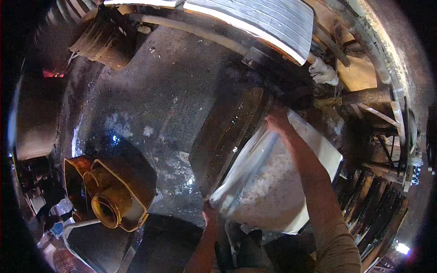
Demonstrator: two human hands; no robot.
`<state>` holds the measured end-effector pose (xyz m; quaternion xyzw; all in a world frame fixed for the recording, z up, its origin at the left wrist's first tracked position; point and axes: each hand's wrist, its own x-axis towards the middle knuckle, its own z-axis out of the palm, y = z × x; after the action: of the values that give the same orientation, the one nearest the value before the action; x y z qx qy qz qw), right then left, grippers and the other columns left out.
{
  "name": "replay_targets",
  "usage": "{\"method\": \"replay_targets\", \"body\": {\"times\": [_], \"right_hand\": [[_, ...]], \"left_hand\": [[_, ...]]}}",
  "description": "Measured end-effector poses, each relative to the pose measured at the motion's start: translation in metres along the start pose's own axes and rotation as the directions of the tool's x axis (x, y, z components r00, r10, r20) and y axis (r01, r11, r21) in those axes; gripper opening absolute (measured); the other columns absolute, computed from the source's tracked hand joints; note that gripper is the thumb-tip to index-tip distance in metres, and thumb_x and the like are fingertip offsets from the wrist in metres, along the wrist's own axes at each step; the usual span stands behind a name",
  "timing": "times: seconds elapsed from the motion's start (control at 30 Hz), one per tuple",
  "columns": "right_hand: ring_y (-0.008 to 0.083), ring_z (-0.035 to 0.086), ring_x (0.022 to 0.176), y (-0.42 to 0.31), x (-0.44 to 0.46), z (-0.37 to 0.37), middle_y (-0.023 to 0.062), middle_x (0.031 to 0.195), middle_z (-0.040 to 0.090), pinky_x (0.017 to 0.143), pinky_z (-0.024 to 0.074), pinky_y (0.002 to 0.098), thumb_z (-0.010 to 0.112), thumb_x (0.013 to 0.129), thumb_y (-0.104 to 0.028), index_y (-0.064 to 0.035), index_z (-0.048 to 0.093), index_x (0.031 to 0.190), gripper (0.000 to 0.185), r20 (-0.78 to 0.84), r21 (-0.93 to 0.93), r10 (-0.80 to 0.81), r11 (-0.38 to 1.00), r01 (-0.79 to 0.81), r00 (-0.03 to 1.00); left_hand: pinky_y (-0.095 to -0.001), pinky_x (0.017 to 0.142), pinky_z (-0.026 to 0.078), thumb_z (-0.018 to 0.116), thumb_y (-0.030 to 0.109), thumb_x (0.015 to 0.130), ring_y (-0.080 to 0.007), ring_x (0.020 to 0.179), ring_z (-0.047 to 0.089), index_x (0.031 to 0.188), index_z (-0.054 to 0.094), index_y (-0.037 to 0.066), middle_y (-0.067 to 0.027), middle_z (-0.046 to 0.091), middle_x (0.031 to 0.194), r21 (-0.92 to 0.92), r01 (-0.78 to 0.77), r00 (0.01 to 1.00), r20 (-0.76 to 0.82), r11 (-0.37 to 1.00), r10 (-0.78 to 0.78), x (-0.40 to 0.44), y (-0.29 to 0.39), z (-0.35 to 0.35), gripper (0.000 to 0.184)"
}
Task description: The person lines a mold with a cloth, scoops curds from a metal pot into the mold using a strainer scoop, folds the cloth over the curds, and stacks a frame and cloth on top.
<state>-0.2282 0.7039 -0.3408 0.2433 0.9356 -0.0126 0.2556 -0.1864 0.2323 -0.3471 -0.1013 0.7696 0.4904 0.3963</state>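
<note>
Left hand [209, 214] and right hand [278, 123] pinch sheet [249, 160] ends beside dark board [227, 132] edge (folding, probably); calls for even tension.

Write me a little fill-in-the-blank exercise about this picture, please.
1. Of the left hand and the right hand, the ____ one is nearer the picture's top edge.
2. The pale sheet is held by ____ bare hands.
3. The rusty container with a round opening stands in the ____ half of the picture.
4. The ribbed panel at the top is ____ in colour.

Missing words: right; two; left; white.
</note>
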Motion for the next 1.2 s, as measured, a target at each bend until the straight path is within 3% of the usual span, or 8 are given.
{"method": "replay_targets", "body": {"times": [0.03,0.67,0.77,0.8,0.97,1.1,1.17,1.2], "right_hand": [[0.0271,0.039,0.120,0.005,0.003,0.001,0.0065,0.119,0.053,0.099,0.0186,0.0630,0.054,0.075,-0.024,-0.0202,0.060,0.106,0.033,-0.039,-0.012,0.001,1.000,-0.001,0.999],[0.0335,0.059,0.081,0.289,-0.161,-0.115,0.0102,0.088,0.062,0.073,0.0497,0.0373,0.053,0.080,-0.016,-0.0111,0.060,0.095,0.017,-0.752,0.175,0.123,0.984,0.016,0.647],[0.0237,0.060,0.080,0.285,-0.215,-0.052,0.0107,0.080,0.058,0.072,0.0503,0.0358,0.053,0.081,-0.016,-0.0105,0.057,0.089,0.010,-0.270,0.951,0.706,0.300,0.068,0.654],[0.0171,0.060,0.078,0.279,-0.228,-0.033,0.0091,0.077,0.056,0.063,0.0514,0.0365,0.053,0.081,-0.015,-0.0105,0.056,0.085,0.007,0.122,0.959,0.744,-0.258,0.114,0.657],[0.0228,0.057,0.071,0.335,-0.195,0.183,0.0079,0.077,0.056,0.068,0.0491,0.0392,0.054,0.075,-0.015,-0.0097,0.056,0.085,0.012,0.261,0.382,0.356,-0.892,0.243,0.897],[0.0255,0.053,0.072,0.323,-0.214,0.189,0.0106,0.077,0.052,0.063,0.0468,0.0407,0.057,0.076,-0.011,-0.0039,0.055,0.082,0.009,0.207,0.859,0.755,-0.445,0.255,0.622],[0.0273,0.054,0.070,0.342,-0.211,0.216,0.0127,0.073,0.053,0.065,0.0461,0.0406,0.056,0.076,-0.010,-0.0023,0.057,0.075,0.007,-0.066,0.855,0.826,0.336,-0.395,0.560],[0.0279,0.054,0.072,0.345,-0.214,0.229,0.0134,0.075,0.054,0.065,0.0462,0.0406,0.056,0.077,-0.009,-0.0017,0.057,0.077,0.008,-0.066,0.804,0.834,0.370,-0.465,0.548]], "left_hand": [[-0.0342,0.067,0.048,0.065,0.018,0.072,-0.0199,0.078,0.058,0.095,0.056,0.002,-0.0063,0.060,0.085,0.350,0.018,1.000,-0.029,0.936,-0.009,-0.006,0.021,0.000,0.030],[-0.0316,0.057,0.050,0.070,0.009,0.063,-0.0226,0.062,0.062,0.077,0.059,0.002,-0.0099,0.061,0.068,0.442,-0.508,0.838,0.058,0.739,0.542,-0.265,0.051,-0.001,0.019],[-0.0343,0.058,0.051,0.071,0.009,0.062,-0.0245,0.064,0.062,0.076,0.059,0.003,-0.0104,0.061,0.069,0.556,-0.379,0.902,0.043,0.740,0.430,-0.308,0.031,0.052,0.019],[-0.0343,0.058,0.051,0.071,0.009,0.062,-0.0245,0.064,0.062,0.076,0.059,0.003,-0.0104,0.061,0.069,0.560,-0.375,0.901,0.032,0.738,0.433,-0.314,0.017,0.069,0.019],[-0.0363,0.053,0.047,0.070,0.012,0.068,-0.0236,0.059,0.060,0.078,0.058,0.005,-0.0106,0.059,0.066,0.686,-0.383,0.905,0.145,0.619,0.399,-0.316,-0.061,0.133,0.018],[-0.0421,0.059,0.048,0.066,0.013,0.069,-0.0322,0.069,0.058,0.079,0.058,0.006,-0.0138,0.057,0.077,0.626,-0.390,0.910,0.148,0.675,0.388,-0.323,-0.088,0.159,0.015],[-0.0423,0.058,0.047,0.065,0.013,0.070,-0.0324,0.069,0.058,0.080,0.058,0.005,-0.0140,0.057,0.078,0.610,-0.465,0.879,0.231,0.642,0.418,-0.320,-0.099,0.163,0.014],[-0.0425,0.058,0.047,0.065,0.013,0.071,-0.0327,0.069,0.058,0.080,0.058,0.005,-0.0142,0.057,0.079,0.582,-0.536,0.842,0.311,0.611,0.441,-0.319,-0.102,0.164,0.014]]}}
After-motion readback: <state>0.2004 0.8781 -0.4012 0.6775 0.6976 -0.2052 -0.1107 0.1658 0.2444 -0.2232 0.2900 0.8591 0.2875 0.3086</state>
